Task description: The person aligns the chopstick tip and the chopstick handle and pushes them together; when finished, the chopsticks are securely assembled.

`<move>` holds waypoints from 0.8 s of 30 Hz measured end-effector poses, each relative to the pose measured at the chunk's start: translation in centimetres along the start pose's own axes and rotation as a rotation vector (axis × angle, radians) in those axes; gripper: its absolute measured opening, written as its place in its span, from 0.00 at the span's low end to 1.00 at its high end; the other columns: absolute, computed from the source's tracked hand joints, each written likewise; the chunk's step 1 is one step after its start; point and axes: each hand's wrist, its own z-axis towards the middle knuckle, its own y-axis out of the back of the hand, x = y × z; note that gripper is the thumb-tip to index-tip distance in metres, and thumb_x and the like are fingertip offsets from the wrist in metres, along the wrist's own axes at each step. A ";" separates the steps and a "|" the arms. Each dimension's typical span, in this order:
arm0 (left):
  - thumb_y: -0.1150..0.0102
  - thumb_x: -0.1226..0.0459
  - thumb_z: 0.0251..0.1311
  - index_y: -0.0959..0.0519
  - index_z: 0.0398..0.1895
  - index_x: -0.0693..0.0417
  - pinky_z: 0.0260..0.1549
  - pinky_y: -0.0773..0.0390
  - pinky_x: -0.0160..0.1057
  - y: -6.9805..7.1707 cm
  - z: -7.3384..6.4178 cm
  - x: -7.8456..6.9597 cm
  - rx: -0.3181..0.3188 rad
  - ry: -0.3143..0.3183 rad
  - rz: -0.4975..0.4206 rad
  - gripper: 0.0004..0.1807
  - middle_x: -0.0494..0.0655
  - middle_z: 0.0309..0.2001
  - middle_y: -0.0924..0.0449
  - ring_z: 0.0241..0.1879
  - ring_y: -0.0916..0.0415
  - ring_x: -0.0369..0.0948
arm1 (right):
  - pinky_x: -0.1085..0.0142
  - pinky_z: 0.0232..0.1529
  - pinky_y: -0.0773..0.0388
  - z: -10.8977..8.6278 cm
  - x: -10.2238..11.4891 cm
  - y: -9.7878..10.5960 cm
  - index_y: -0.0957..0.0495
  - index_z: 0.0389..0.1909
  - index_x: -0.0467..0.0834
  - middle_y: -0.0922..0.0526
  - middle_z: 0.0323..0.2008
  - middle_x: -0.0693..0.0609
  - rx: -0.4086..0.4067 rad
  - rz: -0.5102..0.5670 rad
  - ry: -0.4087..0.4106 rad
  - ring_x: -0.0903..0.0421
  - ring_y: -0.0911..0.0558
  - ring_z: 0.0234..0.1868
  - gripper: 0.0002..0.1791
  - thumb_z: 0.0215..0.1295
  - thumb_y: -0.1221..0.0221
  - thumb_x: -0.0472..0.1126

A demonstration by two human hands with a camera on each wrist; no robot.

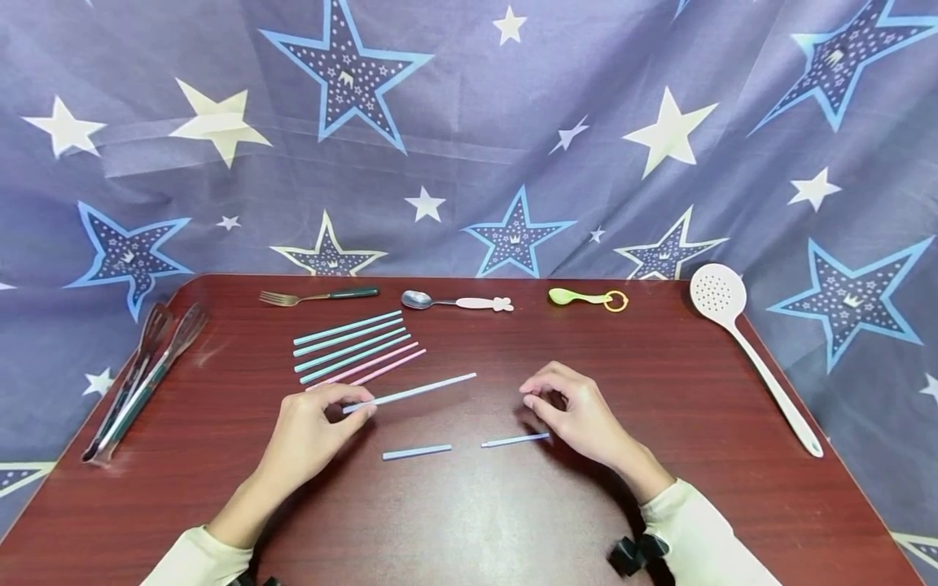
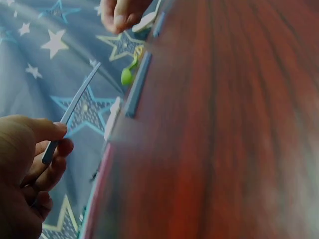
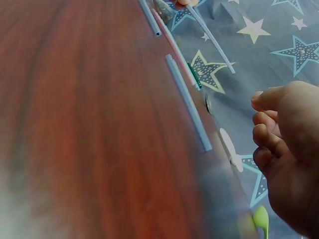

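My left hand (image 1: pixel 315 427) pinches a long pale blue straw (image 1: pixel 425 391) near one end between thumb and fingers. In the left wrist view this straw (image 2: pixel 79 97) slants up, raised above the table. To the right, my right hand (image 1: pixel 579 411) hovers with loosely curled fingers and nothing in them. Below the hands lie two short blue straw pieces, one (image 1: pixel 418 452) near the middle and the other (image 1: pixel 515 440) just left of the right hand. Beyond the left hand, several teal straws (image 1: pixel 350 346) and pink straws (image 1: pixel 388 364) lie side by side.
Along the back of the dark red table (image 1: pixel 469 521) lie a fork (image 1: pixel 352 293), a pink-handled spoon (image 1: pixel 476 303) and a small green spoon (image 1: pixel 579 296). Metal tongs (image 1: pixel 146 382) lie at the left edge. A white skimmer (image 1: pixel 762 362) lies along the right edge.
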 end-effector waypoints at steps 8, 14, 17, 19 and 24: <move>0.20 0.69 0.48 0.10 0.30 0.46 0.26 0.32 0.24 -0.3 -0.4 2.3 -0.064 0.072 0.024 0.09 0.37 0.29 0.13 0.24 0.29 0.29 | 0.72 0.27 0.27 -1.1 -0.6 -0.3 0.13 0.38 0.45 0.16 0.32 0.57 0.115 0.050 -0.055 0.66 0.24 0.27 0.07 0.62 0.31 0.30; 0.21 0.67 0.49 0.10 0.29 0.46 0.25 0.35 0.23 -0.3 -0.9 3.2 -0.088 0.131 0.040 0.07 0.36 0.27 0.14 0.23 0.33 0.26 | 0.69 0.33 0.22 -1.6 -0.6 -0.8 0.13 0.38 0.47 0.15 0.33 0.57 0.183 0.084 -0.064 0.64 0.21 0.33 0.07 0.63 0.31 0.32; 0.20 0.67 0.49 0.10 0.29 0.46 0.26 0.34 0.23 -0.4 -1.1 3.7 -0.102 0.131 0.051 0.07 0.37 0.28 0.13 0.23 0.30 0.29 | 0.68 0.37 0.21 -1.8 -0.7 -1.1 0.13 0.38 0.47 0.15 0.34 0.57 0.196 0.076 -0.032 0.61 0.20 0.35 0.07 0.63 0.30 0.32; 0.20 0.67 0.48 0.10 0.29 0.47 0.27 0.34 0.24 -0.5 -1.1 3.9 -0.114 0.121 0.053 0.07 0.39 0.28 0.13 0.24 0.28 0.31 | 0.68 0.38 0.22 -1.9 -0.8 -1.2 0.13 0.38 0.48 0.15 0.34 0.58 0.207 0.056 -0.002 0.61 0.20 0.36 0.07 0.63 0.30 0.32; 0.19 0.69 0.45 0.10 0.28 0.49 0.29 0.32 0.26 -0.5 -1.3 4.2 -0.135 0.088 0.062 0.08 0.41 0.29 0.12 0.27 0.25 0.34 | 0.68 0.41 0.24 -1.9 -0.7 -1.4 0.13 0.37 0.49 0.15 0.34 0.59 0.238 0.006 0.049 0.60 0.21 0.39 0.08 0.60 0.27 0.34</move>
